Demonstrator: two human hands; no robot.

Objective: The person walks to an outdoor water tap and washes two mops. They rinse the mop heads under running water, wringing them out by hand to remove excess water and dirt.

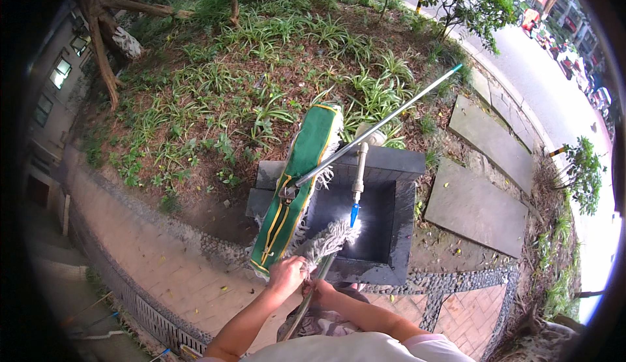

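My left hand (287, 275) is closed on the grey string mop head (326, 242), whose strands reach under the blue-handled tap (354, 214) over a dark stone basin (401, 225). Just right of it, my right hand (319, 289) grips near the top of the mop's metal pole (296, 319); its fingers are partly hidden. A wide flat mop (313, 137) with green backing, yellow trim and white fringe leans across the basin's left side. Its long metal handle (386, 118) slants up to the right, past the pipe. White spray shows around the tap's mouth.
Stone slabs (477, 208) lie right of the basin. Beyond it is a planted bed (215, 93) with grassy plants and small trees. A paved path (190, 269) with a pebble edge curves at the left, beside a drain grate (156, 315). Parked vehicles line the road at upper right.
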